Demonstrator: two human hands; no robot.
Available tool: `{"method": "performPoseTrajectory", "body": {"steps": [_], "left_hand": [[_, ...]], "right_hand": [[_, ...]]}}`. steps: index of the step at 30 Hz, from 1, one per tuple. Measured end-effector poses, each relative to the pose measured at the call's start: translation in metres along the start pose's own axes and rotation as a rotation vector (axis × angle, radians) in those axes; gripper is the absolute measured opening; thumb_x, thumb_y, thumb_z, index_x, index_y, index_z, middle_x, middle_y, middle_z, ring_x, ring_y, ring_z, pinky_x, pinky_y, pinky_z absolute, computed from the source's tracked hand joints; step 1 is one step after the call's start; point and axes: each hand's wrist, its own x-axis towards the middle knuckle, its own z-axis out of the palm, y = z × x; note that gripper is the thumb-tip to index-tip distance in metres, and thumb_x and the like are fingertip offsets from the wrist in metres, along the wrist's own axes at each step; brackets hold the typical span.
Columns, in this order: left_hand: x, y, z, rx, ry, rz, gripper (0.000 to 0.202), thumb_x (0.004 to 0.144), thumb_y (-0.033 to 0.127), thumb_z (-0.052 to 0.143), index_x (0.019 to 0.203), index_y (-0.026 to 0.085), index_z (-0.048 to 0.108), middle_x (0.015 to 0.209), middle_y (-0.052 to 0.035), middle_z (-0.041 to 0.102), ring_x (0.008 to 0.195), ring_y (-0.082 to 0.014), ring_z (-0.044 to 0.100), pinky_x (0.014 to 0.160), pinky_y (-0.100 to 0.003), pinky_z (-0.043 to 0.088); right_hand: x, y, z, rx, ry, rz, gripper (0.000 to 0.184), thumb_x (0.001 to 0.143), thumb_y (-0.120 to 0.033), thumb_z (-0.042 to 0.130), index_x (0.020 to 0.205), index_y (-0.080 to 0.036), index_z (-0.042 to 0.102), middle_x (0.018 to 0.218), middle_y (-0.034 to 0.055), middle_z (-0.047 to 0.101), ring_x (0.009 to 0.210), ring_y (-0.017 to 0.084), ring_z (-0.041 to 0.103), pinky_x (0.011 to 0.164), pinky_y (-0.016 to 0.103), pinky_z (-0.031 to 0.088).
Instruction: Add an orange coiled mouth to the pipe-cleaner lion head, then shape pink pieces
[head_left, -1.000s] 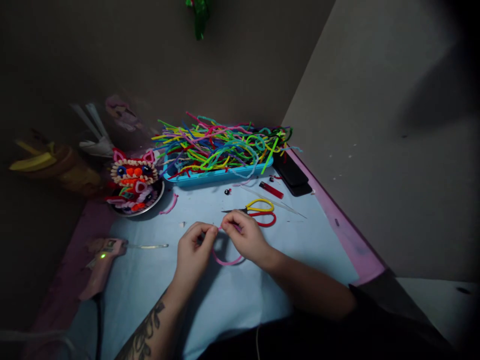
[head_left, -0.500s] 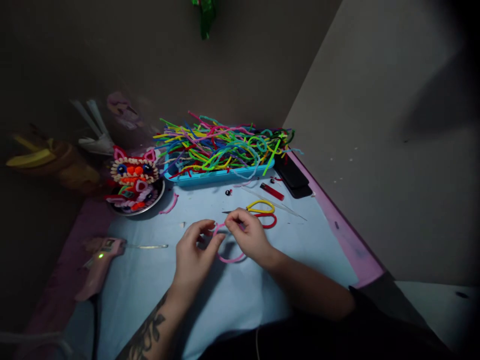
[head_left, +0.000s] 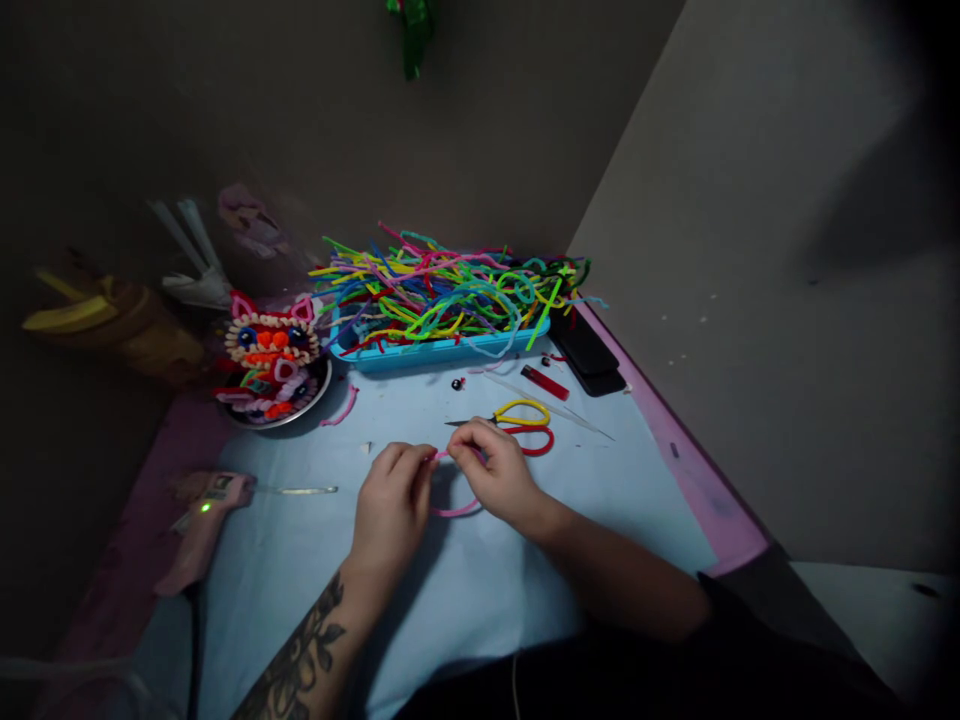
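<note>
A pink pipe cleaner [head_left: 455, 512] is bent into a loop between my two hands, over the blue table cover. The fingers of my left hand [head_left: 394, 500] are pinched on it at the loop's upper left. My right hand [head_left: 495, 465] pinches the same pipe cleaner close by, so only a short pink stretch shows between the fingertips. Just past my right hand lie scissors [head_left: 531, 412] with one yellow and one red handle, their blades pointing left. My fingers hide parts of the loop.
Behind, a blue tray [head_left: 450, 352] overflows with coloured pipe cleaners. Left are a metal bowl [head_left: 304, 407] holding red cat-like figures and a pink glue gun [head_left: 199, 530] with a green light. A red lighter [head_left: 545, 382] and black phone-like objects [head_left: 585, 350] lie at right.
My left fingers, which were spread apart, have closed on the pink pipe cleaner. The loop's lower part has shifted slightly left and up. My right hand has barely moved.
</note>
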Motion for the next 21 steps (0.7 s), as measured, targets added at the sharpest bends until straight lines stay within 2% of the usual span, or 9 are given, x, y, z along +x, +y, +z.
{"method": "performPoseTrajectory", "body": {"steps": [4, 9, 11, 13, 15, 17, 19, 21], "left_hand": [[0.006, 0.004, -0.005, -0.235, -0.094, -0.249, 0.014, 0.087, 0.025, 0.056, 0.079, 0.018, 0.066, 0.076, -0.0030, 0.060, 0.071, -0.0170, 0.055, 0.065, -0.028, 0.041], [0.010, 0.004, -0.007, -0.896, -0.233, -0.763, 0.022, 0.071, 0.035, 0.072, 0.068, 0.017, 0.061, 0.063, 0.0018, 0.051, 0.058, -0.0120, 0.042, 0.057, -0.025, 0.032], [0.011, 0.002, -0.006, -1.106, -0.281, -0.910, 0.027, 0.061, 0.035, 0.079, 0.064, 0.016, 0.060, 0.060, 0.0028, 0.048, 0.057, -0.0103, 0.038, 0.055, -0.024, 0.030], [0.011, 0.001, -0.004, -1.230, -0.329, -0.994, 0.030, 0.055, 0.033, 0.084, 0.062, 0.015, 0.061, 0.061, 0.0026, 0.048, 0.057, -0.0100, 0.038, 0.055, -0.023, 0.031], [0.012, 0.000, -0.004, -1.272, -0.350, -1.011, 0.030, 0.054, 0.033, 0.084, 0.063, 0.015, 0.062, 0.064, 0.0015, 0.051, 0.060, -0.0107, 0.041, 0.057, -0.023, 0.033], [0.013, 0.001, -0.004, -1.210, -0.320, -0.947, 0.028, 0.059, 0.036, 0.081, 0.067, 0.016, 0.064, 0.067, -0.0001, 0.054, 0.062, -0.0121, 0.044, 0.058, -0.024, 0.035], [0.013, 0.002, -0.007, -1.009, -0.253, -0.803, 0.023, 0.067, 0.038, 0.076, 0.073, 0.018, 0.066, 0.070, -0.0016, 0.058, 0.065, -0.0146, 0.048, 0.061, -0.027, 0.037], [0.012, 0.003, -0.009, -0.685, -0.154, -0.589, 0.017, 0.074, 0.036, 0.071, 0.080, 0.020, 0.068, 0.078, -0.0035, 0.062, 0.072, -0.0183, 0.053, 0.065, -0.030, 0.040]], "right_hand": [[0.001, 0.000, -0.001, -0.018, -0.009, -0.030, 0.016, 0.087, -0.013, 0.052, 0.073, -0.021, 0.055, 0.070, -0.0003, 0.056, 0.070, 0.015, 0.054, 0.067, 0.027, 0.041], [0.001, -0.001, -0.002, -0.029, -0.015, -0.051, 0.018, 0.088, -0.013, 0.051, 0.072, -0.021, 0.053, 0.069, -0.0002, 0.056, 0.070, 0.016, 0.054, 0.068, 0.028, 0.041], [0.001, -0.002, -0.003, -0.025, -0.027, -0.067, 0.018, 0.089, -0.013, 0.050, 0.072, -0.021, 0.053, 0.070, -0.0001, 0.056, 0.070, 0.016, 0.053, 0.068, 0.028, 0.041], [0.001, -0.002, -0.003, -0.014, -0.033, -0.076, 0.018, 0.089, -0.013, 0.050, 0.073, -0.021, 0.053, 0.070, -0.0002, 0.056, 0.070, 0.016, 0.053, 0.068, 0.028, 0.041], [0.001, -0.002, -0.003, -0.004, -0.033, -0.064, 0.018, 0.088, -0.014, 0.051, 0.072, -0.021, 0.053, 0.069, -0.0003, 0.056, 0.070, 0.015, 0.053, 0.068, 0.028, 0.041], [0.002, -0.001, -0.004, 0.003, -0.021, -0.023, 0.017, 0.088, -0.015, 0.052, 0.072, -0.021, 0.054, 0.069, -0.0002, 0.056, 0.070, 0.015, 0.054, 0.068, 0.028, 0.041], [0.003, 0.001, -0.005, 0.014, -0.003, 0.036, 0.015, 0.088, -0.017, 0.053, 0.073, -0.021, 0.055, 0.070, 0.0001, 0.057, 0.070, 0.015, 0.054, 0.067, 0.028, 0.042], [0.003, 0.003, -0.005, 0.034, 0.014, 0.091, 0.013, 0.087, -0.019, 0.054, 0.074, -0.020, 0.056, 0.072, 0.0003, 0.058, 0.070, 0.015, 0.055, 0.066, 0.027, 0.042]]}}
